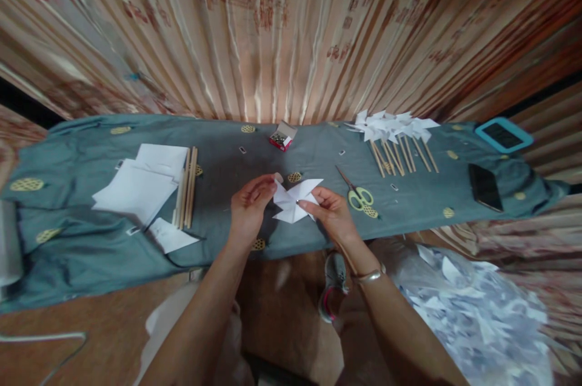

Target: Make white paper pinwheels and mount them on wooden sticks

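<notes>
A white paper pinwheel (294, 199) is held over the grey-blue cloth-covered table (227, 234), between both hands. My left hand (251, 204) pinches its left side with closed fingers. My right hand (331, 211) grips its right lower edge, fingers curled round it. A wooden stick (346, 259) seems to run down under my right wrist. Scissors with pale green handles (358, 194) lie just right of my right hand.
A stack of white paper squares (139, 187) and several wooden sticks (186, 187) lie at left. Finished pinwheels on sticks (395, 134) lie at back right. A small open box of pins (282, 136), a black phone (484, 187) and a blue-framed device (504, 134) rest on the cloth. Paper scraps (482, 313) lie lower right.
</notes>
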The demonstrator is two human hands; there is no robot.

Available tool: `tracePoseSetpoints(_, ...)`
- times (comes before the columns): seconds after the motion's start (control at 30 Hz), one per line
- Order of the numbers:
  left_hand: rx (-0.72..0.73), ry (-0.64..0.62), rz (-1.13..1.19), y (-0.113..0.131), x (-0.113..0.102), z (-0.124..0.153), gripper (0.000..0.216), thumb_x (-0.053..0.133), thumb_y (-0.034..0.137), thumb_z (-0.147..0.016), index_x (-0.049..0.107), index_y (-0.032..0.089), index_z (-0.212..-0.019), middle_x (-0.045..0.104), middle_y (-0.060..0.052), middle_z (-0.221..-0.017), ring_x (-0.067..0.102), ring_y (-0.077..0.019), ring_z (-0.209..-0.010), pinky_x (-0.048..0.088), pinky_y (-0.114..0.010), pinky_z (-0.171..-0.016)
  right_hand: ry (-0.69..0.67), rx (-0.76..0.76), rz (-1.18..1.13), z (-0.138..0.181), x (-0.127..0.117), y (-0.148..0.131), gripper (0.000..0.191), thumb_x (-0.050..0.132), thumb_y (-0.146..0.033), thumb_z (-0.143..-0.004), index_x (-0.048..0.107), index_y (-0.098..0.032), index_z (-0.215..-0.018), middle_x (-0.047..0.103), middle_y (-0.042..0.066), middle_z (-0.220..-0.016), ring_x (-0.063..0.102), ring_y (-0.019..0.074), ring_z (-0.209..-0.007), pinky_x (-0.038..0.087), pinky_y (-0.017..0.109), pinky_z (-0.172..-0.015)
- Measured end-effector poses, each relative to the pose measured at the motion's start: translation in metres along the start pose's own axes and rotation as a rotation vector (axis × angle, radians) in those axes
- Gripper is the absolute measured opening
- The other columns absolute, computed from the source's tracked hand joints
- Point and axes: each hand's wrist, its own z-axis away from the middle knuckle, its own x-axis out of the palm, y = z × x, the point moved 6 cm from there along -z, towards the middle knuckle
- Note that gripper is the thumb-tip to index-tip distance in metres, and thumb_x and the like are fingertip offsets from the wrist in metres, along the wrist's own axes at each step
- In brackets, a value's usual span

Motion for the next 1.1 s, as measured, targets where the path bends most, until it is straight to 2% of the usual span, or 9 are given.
tracePoseSetpoints(0.2, 0.02, 0.001, -0.069, -0.006, -0.004, -0.001, 0.033, 0.076, 0.04, -0.064, 0.072, 0.016, -0.087, 0.073, -0.007, -0.091, 0.066, -0.0206, -0.09, 0.051, -0.032, -0.082, 0.005, 0.018, 0.007, -0.001, -0.01, 0.005, 0.023, 0.085, -0.031, -0.054, 0.07, -0.023, -0.07, 0.073, -0.004, -0.072, 0.062, 0.0125, -0.062, 0.048, 0.027, -0.065)
tracePoseSetpoints(0.37, -0.123, -0.225, -0.007, -0.026, 0.02, 0.008, 0.043, 0.085, 0.029, -0.051, 0.071, 0.016, -0.09, 0.073, -0.003, -0.077, 0.065, -0.0168, -0.071, 0.052, -0.029, -0.071, 0.018, 0.052, -0.076, 0.001, -0.01, 0.004, 0.024, 0.085, -0.029, -0.055, 0.072, -0.022, -0.073, 0.073, -0.004, -0.073, 0.061, 0.0121, -0.06, 0.048, 0.026, -0.063)
tracePoseSetpoints(0.43, -0.177, -0.263, 0.022, -0.032, 0.028, 0.012, 0.043, 0.086, 0.027, -0.047, 0.071, 0.016, -0.085, 0.071, -0.001, -0.071, 0.064, -0.0169, -0.067, 0.052, -0.03, -0.069, 0.019, 0.059, -0.084, 0.001, -0.01, 0.004, 0.024, 0.085, -0.028, -0.054, 0.072, -0.022, -0.073, 0.073, -0.004, -0.071, 0.06, 0.0114, -0.058, 0.048, 0.025, -0.062)
tracePoseSetpoints(0.57, -0.227, -0.226, 0.077, -0.037, 0.033, 0.011, 0.04, 0.087, 0.028, -0.043, 0.069, 0.015, -0.076, 0.07, -0.001, -0.067, 0.063, -0.0176, -0.063, 0.051, -0.031, -0.066, -0.017, 0.048, -0.057, 0.0, -0.008, 0.005, 0.022, 0.084, -0.03, -0.057, 0.072, -0.023, -0.074, 0.073, -0.004, -0.072, 0.061, 0.0117, -0.059, 0.048, 0.025, -0.063)
tracePoseSetpoints(0.73, -0.209, -0.184, 0.089, -0.038, 0.031, 0.007, 0.035, 0.084, 0.025, -0.045, 0.069, 0.015, -0.075, 0.072, -0.001, -0.07, 0.062, -0.0166, -0.063, 0.05, -0.03, -0.066, -0.035, 0.027, -0.028, -0.001, -0.008, 0.007, 0.025, 0.084, -0.031, -0.057, 0.073, -0.024, -0.078, 0.075, -0.003, -0.079, 0.065, 0.0137, -0.067, 0.05, 0.028, -0.07)
tracePoseSetpoints(1.1, -0.211, -0.186, 0.054, -0.039, 0.031, 0.006, 0.034, 0.08, 0.02, -0.046, 0.069, 0.014, -0.077, 0.071, 0.0, -0.069, 0.062, -0.0162, -0.064, 0.049, -0.029, -0.066, -0.035, 0.027, -0.034, -0.001, -0.004, 0.001, 0.029, 0.086, -0.031, -0.053, 0.074, -0.024, -0.079, 0.076, -0.003, -0.077, 0.067, 0.0147, -0.067, 0.053, 0.029, -0.071)
